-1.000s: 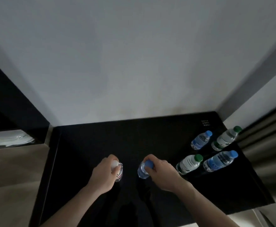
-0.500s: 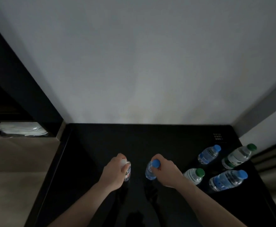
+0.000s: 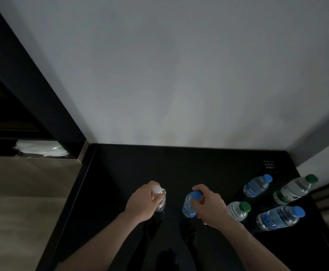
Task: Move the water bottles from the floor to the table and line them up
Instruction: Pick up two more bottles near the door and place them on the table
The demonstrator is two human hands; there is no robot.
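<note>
Black tabletop (image 3: 198, 169) carries all six bottles I see. Nearest, my left hand (image 3: 140, 204) curls round the white-capped bottle (image 3: 159, 196); my right hand (image 3: 208, 206) pinches the blue-capped bottle (image 3: 189, 206) at its cap. Both stand upright, near each other. Right of them stand a green-capped bottle (image 3: 238, 211) and a large blue-capped bottle (image 3: 279, 218); farther back, a small blue-capped bottle (image 3: 256, 185) and a tall green-capped bottle (image 3: 294, 189).

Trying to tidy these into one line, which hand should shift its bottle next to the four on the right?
Probably right hand: it grips the blue-capped clear plastic bottle, nearest that group; left hand holds the white-capped bottle farther away.
</note>
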